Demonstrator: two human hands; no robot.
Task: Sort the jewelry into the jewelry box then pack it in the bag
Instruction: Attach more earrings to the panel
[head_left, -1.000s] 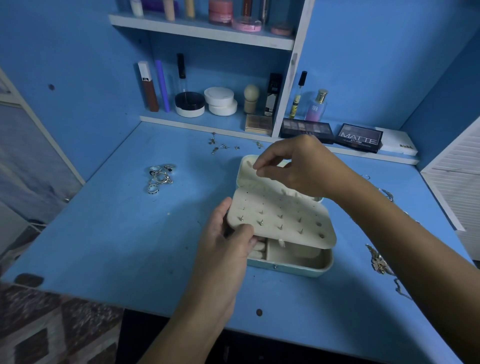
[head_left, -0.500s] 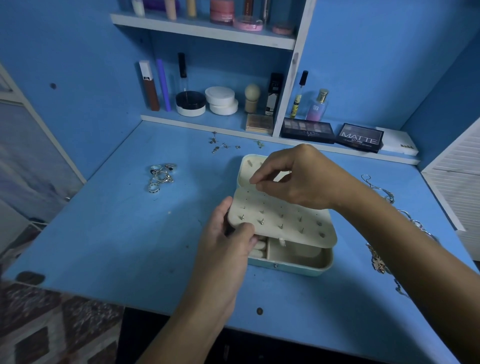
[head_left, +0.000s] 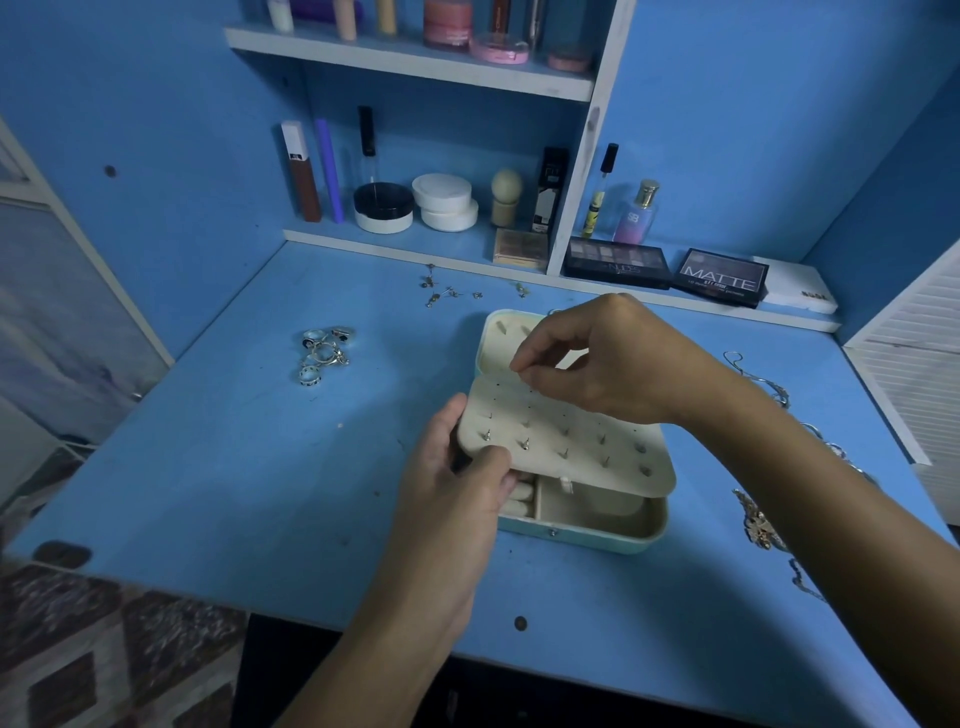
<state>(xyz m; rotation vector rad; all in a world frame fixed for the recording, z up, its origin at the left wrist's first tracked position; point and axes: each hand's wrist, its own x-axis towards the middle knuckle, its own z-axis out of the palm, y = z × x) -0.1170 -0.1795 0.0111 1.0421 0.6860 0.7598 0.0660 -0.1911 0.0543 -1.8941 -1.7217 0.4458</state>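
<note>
A small mint-green jewelry box (head_left: 587, 538) with a cream lining stands open in the middle of the blue desk. A cream earring panel (head_left: 571, 441) with rows of holes and several stud posts is raised over its compartments. My left hand (head_left: 457, 488) grips the panel's near left corner. My right hand (head_left: 608, 364) hovers at the panel's far edge, thumb and forefinger pinched together on something too small to make out. Several rings (head_left: 324, 353) lie in a heap to the left. Several loose earrings (head_left: 447, 291) lie at the back. Chains and necklaces (head_left: 763, 530) lie at the right.
Shelves at the back hold cosmetics: tubes, jars (head_left: 384, 208), a perfume bottle (head_left: 636, 213) and eyeshadow palettes (head_left: 719, 278). A white louvred door (head_left: 919, 364) stands at the right. The desk's front edge (head_left: 311, 618) is near me. No bag is in view.
My right hand has come down and toward me, from above the lid to the panel's far edge. My left hand and the box have kept still.
</note>
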